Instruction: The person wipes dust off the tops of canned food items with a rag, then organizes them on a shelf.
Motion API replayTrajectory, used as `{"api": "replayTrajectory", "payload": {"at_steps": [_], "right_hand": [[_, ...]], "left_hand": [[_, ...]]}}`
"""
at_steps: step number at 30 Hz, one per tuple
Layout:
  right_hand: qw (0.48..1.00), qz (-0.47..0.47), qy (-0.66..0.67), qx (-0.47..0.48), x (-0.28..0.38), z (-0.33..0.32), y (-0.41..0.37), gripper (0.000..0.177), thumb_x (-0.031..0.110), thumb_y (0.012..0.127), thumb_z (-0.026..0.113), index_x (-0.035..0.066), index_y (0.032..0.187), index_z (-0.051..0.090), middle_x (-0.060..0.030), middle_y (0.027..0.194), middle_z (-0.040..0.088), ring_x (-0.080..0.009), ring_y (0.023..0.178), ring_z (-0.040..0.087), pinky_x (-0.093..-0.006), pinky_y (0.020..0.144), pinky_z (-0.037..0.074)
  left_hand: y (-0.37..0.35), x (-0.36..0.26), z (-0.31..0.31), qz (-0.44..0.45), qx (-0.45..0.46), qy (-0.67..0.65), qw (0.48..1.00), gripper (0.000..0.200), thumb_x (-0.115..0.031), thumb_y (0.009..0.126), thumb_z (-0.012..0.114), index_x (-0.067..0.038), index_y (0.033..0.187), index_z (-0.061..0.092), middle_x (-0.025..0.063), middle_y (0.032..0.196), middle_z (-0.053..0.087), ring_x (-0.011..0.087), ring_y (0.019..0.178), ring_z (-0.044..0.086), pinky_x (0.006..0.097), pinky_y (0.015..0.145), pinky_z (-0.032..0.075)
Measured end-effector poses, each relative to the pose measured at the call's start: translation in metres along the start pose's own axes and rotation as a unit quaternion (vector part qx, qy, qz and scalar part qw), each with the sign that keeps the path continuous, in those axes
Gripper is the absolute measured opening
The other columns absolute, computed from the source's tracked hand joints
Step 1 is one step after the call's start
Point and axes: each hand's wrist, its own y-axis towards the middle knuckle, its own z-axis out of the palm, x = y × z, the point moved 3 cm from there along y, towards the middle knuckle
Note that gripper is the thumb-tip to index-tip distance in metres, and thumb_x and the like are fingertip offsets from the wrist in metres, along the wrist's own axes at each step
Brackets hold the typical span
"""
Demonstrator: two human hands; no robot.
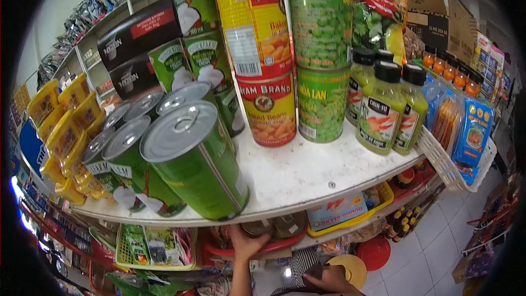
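Note:
Below the white shelf (pixel 307 181), my left hand (pixel 247 243) grips a can (pixel 256 227) in a red basket (pixel 216 249). Its thumb lies along the can's side, and the shelf edge hides part of the fingers. A second can (pixel 290 225) stands to the right in the same basket. Lower down, in front of my body, my right hand (pixel 331 278) is closed on a dark cloth (pixel 313 274), close to striped fabric (pixel 302 263). Above my left hand, a large green can (pixel 192 159) stands at the shelf's front edge.
Smaller green cans (pixel 137 159), stacked baked beans cans (pixel 257 33), stacked pea cans (pixel 319 22) and green sauce bottles (pixel 381 109) stand on the shelf. Yellow packs (pixel 66 131) fill its left end. A white basket (pixel 457 172) hangs right; a red stool (pixel 374 253) is on the floor.

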Motion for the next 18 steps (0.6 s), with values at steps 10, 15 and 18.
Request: {"api": "replayTrajectory", "payload": {"at_steps": [10,15,18], "right_hand": [[0.980,-0.110,-0.047,0.157,0.007,-0.013,0.038,0.048,0.045,0.080,0.053,0.005,0.106,0.055,-0.0144,0.099,0.059,-0.0302,0.099,0.048,-0.0376,0.084,0.039],[0.932,-0.103,0.263,0.229,0.072,-0.078,0.045,0.047,0.039,0.084,0.053,0.003,0.113,0.049,-0.0177,0.098,0.058,-0.0289,0.089,0.056,-0.0354,0.077,0.043],[0.899,-0.089,0.293,0.315,0.108,-0.105,0.054,0.037,0.029,0.086,0.054,0.000,0.109,0.049,-0.0108,0.091,0.060,-0.0165,0.079,0.055,-0.0301,0.069,0.044]], "left_hand": [[-0.032,-0.056,-0.018,0.271,-0.156,-0.128,0.941,0.080,-0.052,0.070,0.061,-0.003,0.123,0.027,0.0232,0.125,0.033,0.0318,0.115,0.037,0.0428,0.096,0.031],[-0.053,-0.124,0.005,0.302,0.190,-0.044,0.933,0.079,-0.049,0.056,0.075,-0.027,0.123,0.040,0.0247,0.127,0.032,0.0406,0.116,0.033,0.0497,0.093,0.031],[-0.062,-0.114,0.012,0.282,0.144,-0.100,0.943,0.067,-0.041,0.050,0.080,-0.034,0.111,0.054,0.0212,0.134,0.020,0.0453,0.121,0.024,0.0543,0.096,0.026]]}}
